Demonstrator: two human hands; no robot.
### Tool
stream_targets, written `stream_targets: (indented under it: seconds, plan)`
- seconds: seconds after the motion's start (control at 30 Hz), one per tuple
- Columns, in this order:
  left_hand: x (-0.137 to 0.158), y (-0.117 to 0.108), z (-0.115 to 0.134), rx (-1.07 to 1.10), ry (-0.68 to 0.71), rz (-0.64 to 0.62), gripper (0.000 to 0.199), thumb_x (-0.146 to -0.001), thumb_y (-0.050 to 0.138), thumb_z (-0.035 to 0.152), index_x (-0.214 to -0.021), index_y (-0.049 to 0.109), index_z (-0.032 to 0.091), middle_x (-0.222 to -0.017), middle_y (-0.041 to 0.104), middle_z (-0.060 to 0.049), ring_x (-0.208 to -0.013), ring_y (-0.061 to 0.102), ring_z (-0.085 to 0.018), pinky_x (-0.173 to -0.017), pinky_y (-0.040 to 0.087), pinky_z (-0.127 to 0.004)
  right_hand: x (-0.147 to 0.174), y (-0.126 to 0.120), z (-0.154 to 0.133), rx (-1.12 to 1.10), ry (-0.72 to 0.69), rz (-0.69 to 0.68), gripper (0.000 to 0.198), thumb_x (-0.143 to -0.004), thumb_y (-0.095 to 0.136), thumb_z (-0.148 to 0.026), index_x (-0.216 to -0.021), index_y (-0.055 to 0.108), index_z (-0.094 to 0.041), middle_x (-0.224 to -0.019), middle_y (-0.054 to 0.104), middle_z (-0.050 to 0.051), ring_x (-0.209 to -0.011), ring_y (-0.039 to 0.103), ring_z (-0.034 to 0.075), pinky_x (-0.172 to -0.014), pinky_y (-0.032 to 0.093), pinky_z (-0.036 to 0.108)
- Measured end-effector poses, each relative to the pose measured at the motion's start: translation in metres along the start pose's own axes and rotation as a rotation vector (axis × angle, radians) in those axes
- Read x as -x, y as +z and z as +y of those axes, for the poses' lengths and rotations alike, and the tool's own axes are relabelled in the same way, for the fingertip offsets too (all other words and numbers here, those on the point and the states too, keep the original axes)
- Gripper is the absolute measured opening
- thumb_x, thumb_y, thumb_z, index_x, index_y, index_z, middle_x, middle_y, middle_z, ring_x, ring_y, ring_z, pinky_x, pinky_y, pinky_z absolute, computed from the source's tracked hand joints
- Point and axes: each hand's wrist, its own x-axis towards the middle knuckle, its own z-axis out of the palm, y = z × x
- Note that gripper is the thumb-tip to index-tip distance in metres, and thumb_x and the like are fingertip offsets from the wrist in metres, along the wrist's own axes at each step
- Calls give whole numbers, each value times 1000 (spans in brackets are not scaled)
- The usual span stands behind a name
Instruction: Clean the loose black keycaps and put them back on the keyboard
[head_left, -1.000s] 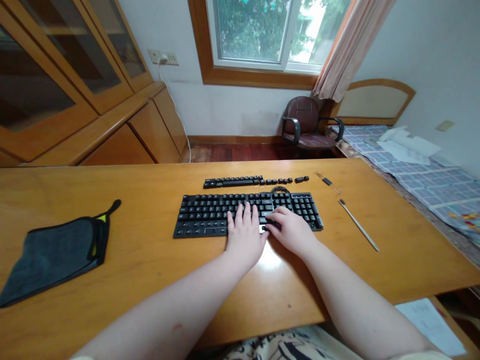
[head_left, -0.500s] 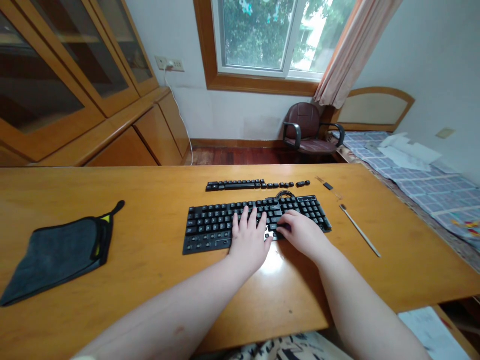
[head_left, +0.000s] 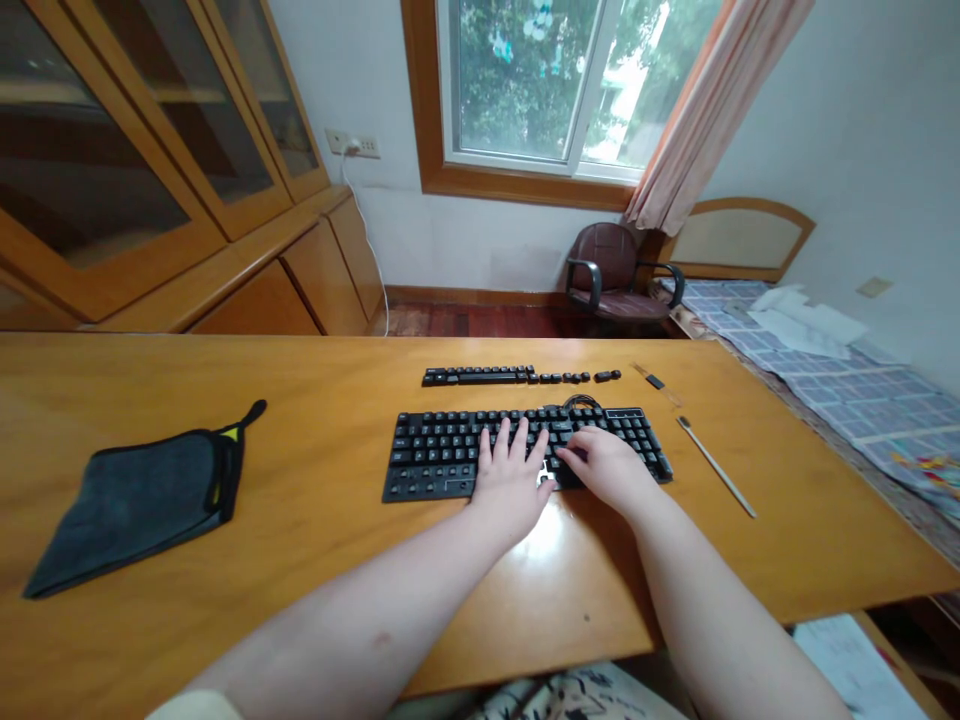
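A black keyboard [head_left: 430, 452] lies on the wooden desk, with bare switches showing along its lower left rows. Across its middle rests my left hand [head_left: 513, 482], palm down with fingers spread. Just right of it, my right hand [head_left: 613, 468] has thumb and forefinger pinched together at the keys; whatever may be between them is hidden. A pale bare patch of the keyboard shows between the two hands. Behind the keyboard, detached black keycaps [head_left: 480, 378] stand lined up in rows. A coiled cable [head_left: 581, 402] lies at its back edge.
On the right lie a thin brush with a pale handle [head_left: 718, 467] and a wire keycap puller with a black grip [head_left: 655, 382]. A folded grey cloth [head_left: 154, 490] lies at the left. Beyond the desk stand a chair [head_left: 611, 270] and a bed [head_left: 832, 350].
The view has shifted slightly, so the desk items appear a little displaced. Both hands keep nearly the same places on the keyboard, the right one still pinched.
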Motion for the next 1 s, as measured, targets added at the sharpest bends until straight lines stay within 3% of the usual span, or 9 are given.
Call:
stream_targets:
  seconds: [0.17,0.3,0.47,0.6,1.0]
  plan:
    - [-2,2,1,12,-16,27,66,-79,50,55,-137,34,29,-146,31,-8,-135,21,-32,-108,11,-56,-1,-13,-9,-117,-50,122,20,-83,52,-32,-75,65,-20,-78,63,4,-74,58,16,-70,44,26]
    - [-7,4,2,40,-56,61,69,-77,53,54,-136,35,25,-146,31,-11,-135,20,-32,-109,12,-55,-34,-37,-17,-103,-101,109,15,-81,55,-27,-81,68,-20,-84,67,4,-80,60,17,-75,43,26]
    - [-6,4,2,67,-82,77,69,-78,51,53,-135,37,18,-147,27,-15,-137,17,-31,-110,11,-53,-124,-37,-9,25,242,17,29,-82,52,-38,-88,70,-16,-83,70,9,-76,62,19,-67,42,26]
    - [-5,3,1,93,-79,64,67,-79,48,52,-135,37,17,-147,27,-16,-137,16,-32,-109,13,-54,-174,-16,1,113,297,-86,29,-77,59,-35,-87,71,-11,-88,70,15,-83,63,22,-69,43,26]
    - [-6,0,2,119,-91,37,67,-79,47,52,-136,36,18,-147,27,-15,-137,16,-32,-109,12,-55,-191,7,12,66,302,-185,30,-67,69,-40,-77,73,-13,-72,70,11,-66,63,19,-61,44,25]
